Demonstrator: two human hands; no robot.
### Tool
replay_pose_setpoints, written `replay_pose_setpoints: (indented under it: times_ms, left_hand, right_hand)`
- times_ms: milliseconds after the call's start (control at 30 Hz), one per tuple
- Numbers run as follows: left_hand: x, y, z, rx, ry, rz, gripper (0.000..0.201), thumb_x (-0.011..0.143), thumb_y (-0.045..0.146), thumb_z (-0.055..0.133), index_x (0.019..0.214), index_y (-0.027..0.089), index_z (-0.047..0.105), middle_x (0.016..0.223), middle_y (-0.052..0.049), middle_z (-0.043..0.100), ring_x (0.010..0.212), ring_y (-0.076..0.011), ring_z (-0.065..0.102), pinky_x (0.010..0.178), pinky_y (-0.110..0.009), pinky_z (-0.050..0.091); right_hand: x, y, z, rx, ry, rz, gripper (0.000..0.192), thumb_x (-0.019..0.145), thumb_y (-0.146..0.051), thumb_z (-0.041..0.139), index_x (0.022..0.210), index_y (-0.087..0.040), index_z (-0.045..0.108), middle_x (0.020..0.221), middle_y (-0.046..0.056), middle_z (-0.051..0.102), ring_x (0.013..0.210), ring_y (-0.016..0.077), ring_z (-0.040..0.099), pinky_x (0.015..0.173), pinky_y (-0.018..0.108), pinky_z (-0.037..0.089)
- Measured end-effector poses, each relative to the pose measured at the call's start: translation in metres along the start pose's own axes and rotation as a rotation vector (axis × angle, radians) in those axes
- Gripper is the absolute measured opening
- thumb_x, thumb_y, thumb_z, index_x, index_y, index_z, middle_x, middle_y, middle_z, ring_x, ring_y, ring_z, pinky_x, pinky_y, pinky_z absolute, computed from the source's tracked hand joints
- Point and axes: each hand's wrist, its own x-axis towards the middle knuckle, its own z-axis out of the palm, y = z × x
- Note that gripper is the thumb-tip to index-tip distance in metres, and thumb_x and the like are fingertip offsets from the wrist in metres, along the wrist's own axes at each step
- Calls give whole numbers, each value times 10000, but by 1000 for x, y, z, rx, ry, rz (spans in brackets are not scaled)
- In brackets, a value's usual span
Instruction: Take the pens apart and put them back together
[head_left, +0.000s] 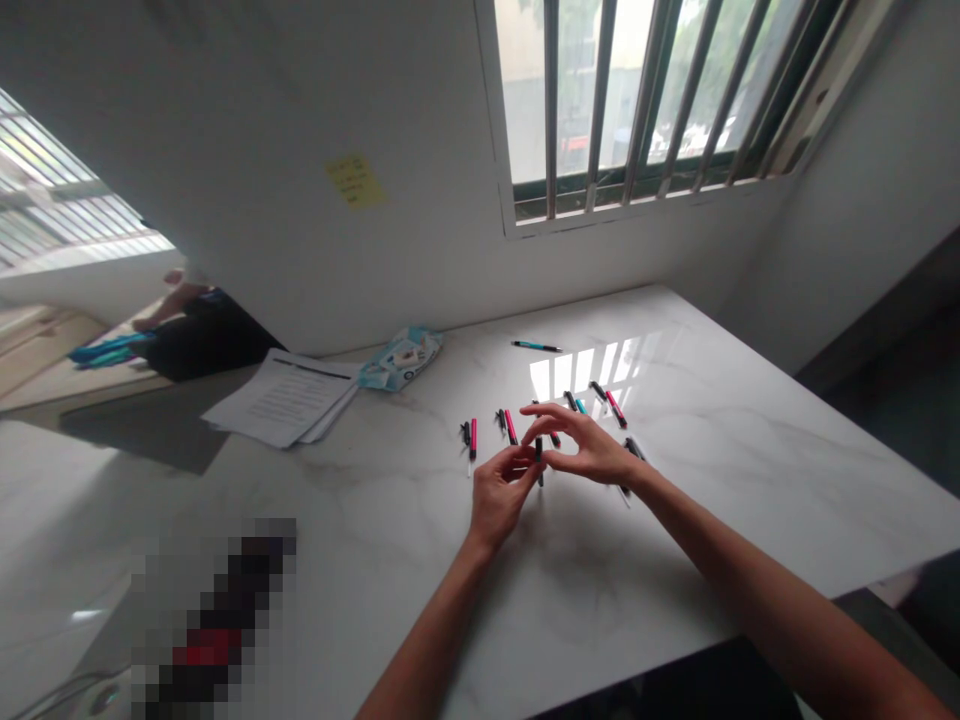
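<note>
Across the whole lower view, a white marbled table (750,480), running from the wall under a barred window (645,100) out to a near edge at the bottom right. Toward the far left corner, a stack of printed papers (285,400), and just beside its right end, a pale blue wipes packet (399,360). Higher on the wall, a yellow sticky note (356,180). Near the table's middle, both forearms reaching in from the near edge and meeting over a scatter of small pens. Left hand (499,490) curled narrow, fingertips pinched on the lower part of a small black pen (538,458) held roughly upright just above the surface. Right hand (592,450) at the same pen from the other side, thumb and forefinger closed near its top, remaining fingers fanned out wide. Whether that pen's tip touches the table, cannot tell. Left of the hands, flat on the surface, a pink pen (473,440), and closer in, a second pink pen (511,427). Beyond the right hand, toward the window's reflection, another pink-and-black pen (615,408) with a couple of short dark ones beside it, too small to tell apart. Well apart, near the far edge, a lone teal pen (536,346).
</note>
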Motion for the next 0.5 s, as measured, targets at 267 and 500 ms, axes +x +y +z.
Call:
replay_pose_setpoints:
  times_ms: [267, 500]
  left_hand:
    - [1, 1, -2, 18, 28, 7, 303, 828, 414, 836, 997, 168, 784, 908, -58, 790, 858, -213, 772, 802, -310, 647]
    - [1, 1, -3, 7, 18, 4, 315, 830, 428, 828, 1000, 166, 786, 929, -70, 796, 865, -222, 776, 829, -334, 650]
  right_hand:
    - [-1, 6, 1, -3, 0, -16, 511, 903, -253, 747, 1397, -266, 618, 1298, 87, 702, 1176, 232, 680, 1069, 445, 522]
    - [0, 5, 4, 33, 22, -27, 497, 927, -288, 735, 1411, -262, 621, 1284, 83, 724, 1185, 226, 688, 1101, 453, 517]
